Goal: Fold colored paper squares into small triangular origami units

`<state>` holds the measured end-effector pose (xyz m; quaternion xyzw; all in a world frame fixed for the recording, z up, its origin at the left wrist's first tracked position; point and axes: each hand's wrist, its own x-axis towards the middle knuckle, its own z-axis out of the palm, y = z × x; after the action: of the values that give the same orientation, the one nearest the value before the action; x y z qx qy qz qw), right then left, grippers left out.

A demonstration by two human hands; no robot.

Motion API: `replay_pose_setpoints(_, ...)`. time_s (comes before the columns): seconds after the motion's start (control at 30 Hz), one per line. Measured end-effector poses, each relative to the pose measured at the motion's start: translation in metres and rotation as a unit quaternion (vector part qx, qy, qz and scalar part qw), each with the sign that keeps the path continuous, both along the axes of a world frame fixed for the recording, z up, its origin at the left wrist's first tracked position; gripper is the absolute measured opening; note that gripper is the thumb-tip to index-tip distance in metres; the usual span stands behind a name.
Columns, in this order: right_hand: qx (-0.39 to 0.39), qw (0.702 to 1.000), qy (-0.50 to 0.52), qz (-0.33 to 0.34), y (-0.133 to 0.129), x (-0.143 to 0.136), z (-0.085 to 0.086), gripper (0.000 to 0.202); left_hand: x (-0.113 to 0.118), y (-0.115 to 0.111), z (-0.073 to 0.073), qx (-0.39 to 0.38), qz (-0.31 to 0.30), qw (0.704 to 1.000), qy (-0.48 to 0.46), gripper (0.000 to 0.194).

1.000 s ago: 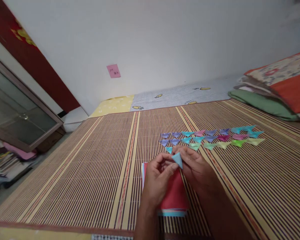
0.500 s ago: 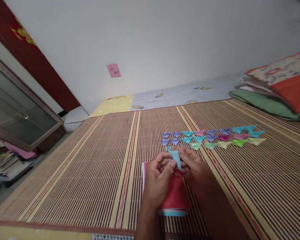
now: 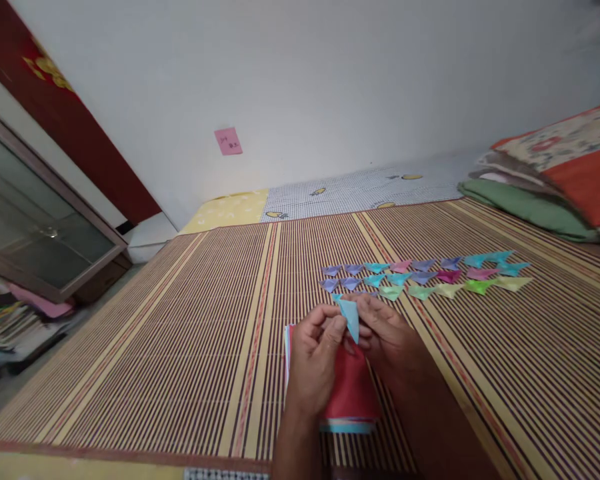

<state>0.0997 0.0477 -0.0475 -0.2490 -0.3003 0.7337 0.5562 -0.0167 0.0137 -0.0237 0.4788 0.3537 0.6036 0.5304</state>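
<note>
Between my two hands is a small piece of light blue folded paper (image 3: 351,319), shaped like a narrow triangle with its tip pointing down. My left hand (image 3: 320,350) pinches its left side with thumb and fingers. On the other side, my right hand (image 3: 387,330) grips its upper right edge. Below them lies a stack of coloured paper sheets (image 3: 353,393), red on top, with blue and white edges showing; my left hand covers part of it. Just beyond my fingers, rows of small folded paper pieces (image 3: 448,289) in purple, blue, pink and green rest on the mat.
A striped bamboo mat (image 3: 205,347) covers the bed. Folded bedding (image 3: 530,207) and an orange floral cushion (image 3: 590,167) are piled at the right. At the left stand a glass-fronted cabinet (image 3: 45,207) and a heap of books (image 3: 10,327). A pink note (image 3: 229,141) hangs on the wall.
The blue paper has turned slightly between my fingers, and my left thumb has shifted a little up and to the left along it. Everything else stays in place.
</note>
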Motion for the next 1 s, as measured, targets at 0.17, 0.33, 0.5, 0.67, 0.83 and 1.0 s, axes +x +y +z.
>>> replay_pose_setpoints(0.17,0.04,0.997,-0.049,-0.033,-0.001,0.0,0.003,0.035,0.003,0.001,0.002,-0.014,0.023,1.0,-0.005,0.012)
replay_pose_setpoints(0.33,0.091,0.98,-0.152,-0.094,-0.003,-0.003,0.001,0.034,0.004,0.002,-0.006,-0.039,0.102,0.994,0.009,0.015)
replay_pose_setpoints(0.5,0.203,0.906,-0.301,-0.218,-0.008,-0.005,0.004,0.027,-0.001,0.001,-0.017,0.005,0.25,0.96,0.126,0.03)
replay_pose_setpoints(0.67,0.323,0.816,-0.414,-0.242,-0.014,-0.008,0.012,0.014,-0.001,0.0,-0.016,0.05,0.258,0.954,0.145,0.038)
replay_pose_setpoints(0.83,0.368,0.78,-0.421,-0.283,-0.013,-0.007,0.012,0.021,0.001,0.0,-0.008,0.021,0.204,0.973,0.101,0.033)
replay_pose_setpoints(1.0,0.363,0.787,-0.413,-0.28,-0.009,-0.002,0.009,0.018,-0.003,0.001,-0.006,-0.008,0.18,0.981,0.075,0.029)
